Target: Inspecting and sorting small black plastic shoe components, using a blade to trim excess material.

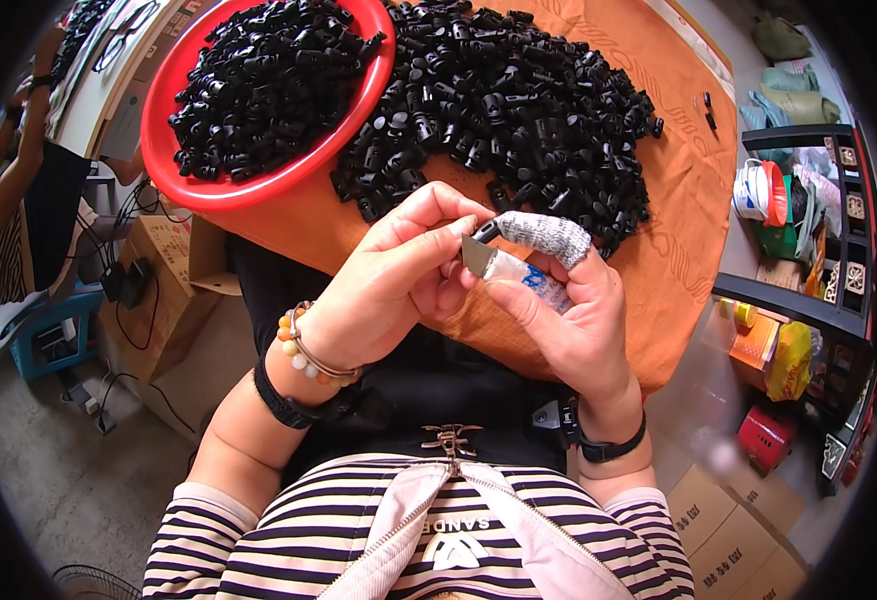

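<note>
My left hand [383,270] pinches a small black plastic part [485,232] between thumb and fingers, above the near edge of the table. Against it is a short flat metal blade [476,257], its grip wrapped in white material with blue marks. My right hand [583,310] is closed round that grip, thumb along it. A grey knitted finger sleeve [548,234] covers my right index finger, which curls over to the black part. Just beyond my hands lies a large heap of similar black plastic parts [518,110].
A red basin [163,165] full of black parts stands at the far left on the orange tablecloth [683,230]. On the right is a dark shelf [798,295] with bags and boxes. A cardboard box [163,285], a blue stool [53,335] and another person's arm [33,125] are at left.
</note>
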Demonstrator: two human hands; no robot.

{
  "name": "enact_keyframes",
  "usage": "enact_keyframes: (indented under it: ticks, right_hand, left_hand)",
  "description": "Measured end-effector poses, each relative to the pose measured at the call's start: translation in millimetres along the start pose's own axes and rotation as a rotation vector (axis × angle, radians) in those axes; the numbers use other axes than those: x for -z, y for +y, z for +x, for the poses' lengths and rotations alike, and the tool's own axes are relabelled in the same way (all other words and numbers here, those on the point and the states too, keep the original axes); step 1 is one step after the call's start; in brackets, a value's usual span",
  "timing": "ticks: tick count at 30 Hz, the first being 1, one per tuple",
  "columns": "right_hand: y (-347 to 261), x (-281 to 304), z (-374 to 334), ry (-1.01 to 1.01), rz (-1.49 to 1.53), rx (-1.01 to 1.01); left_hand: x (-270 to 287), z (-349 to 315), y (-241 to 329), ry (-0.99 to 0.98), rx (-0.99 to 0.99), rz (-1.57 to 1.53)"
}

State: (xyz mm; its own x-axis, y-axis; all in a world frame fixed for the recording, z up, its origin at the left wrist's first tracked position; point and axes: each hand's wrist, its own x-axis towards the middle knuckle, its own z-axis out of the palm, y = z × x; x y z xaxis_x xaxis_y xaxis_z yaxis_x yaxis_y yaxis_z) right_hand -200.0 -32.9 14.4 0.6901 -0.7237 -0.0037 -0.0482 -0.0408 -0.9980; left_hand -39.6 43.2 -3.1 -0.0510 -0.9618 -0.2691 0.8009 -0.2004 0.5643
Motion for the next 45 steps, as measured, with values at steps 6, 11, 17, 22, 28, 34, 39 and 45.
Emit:
enact_keyframes:
  ticks: [6, 11, 17, 22, 28, 34, 39, 45]
  right_hand:
    - [2.0, 2.5, 1.1, -0.009, -0.017, 0.026]
    - [0.5, 3.6, 0.0, -0.004, -0.078, 0.062]
    - [-1.5, -3.7, -1.7, 0.039, -0.018, 0.021]
    - [-3.3, -2.2, -0.2, 0.021, -0.095, 0.029]
    - [-0.3, -1.6, -0.2, 0.028, -0.038, 0.034]
    - [-0.5, -0.8, 0.3, 0.019, -0.027, 0.031]
    - [1.9, 3.5, 2.5, 0.009, -0.006, 0.044]
    - [4.5, 1.2, 8.2, 0.106, 0.08, 0.024]
  left_hand:
    - [1.4, 0.5, -0.3, -0.003, 0.036, -0.053]
    - [-0.3, 1.4, -1.4, -0.018, 0.046, -0.094]
    - [-7.0, 0.3, -0.1, 0.015, -0.016, -0.074]
    - [-9.8, -0.4, 0.3, 0.07, -0.043, 0.017]
    - [-7.9, -0.4, -1.0, 0.041, -0.073, 0.037]
    - [-8.2, -0.4, -0.8, 0.048, -0.062, 0.067]
    - [-7.6, 0.3, -1.2, 0.049, -0.035, 0.021]
    - [-6.7, 1.2, -0.8, 0.007, -0.002, -0.073]
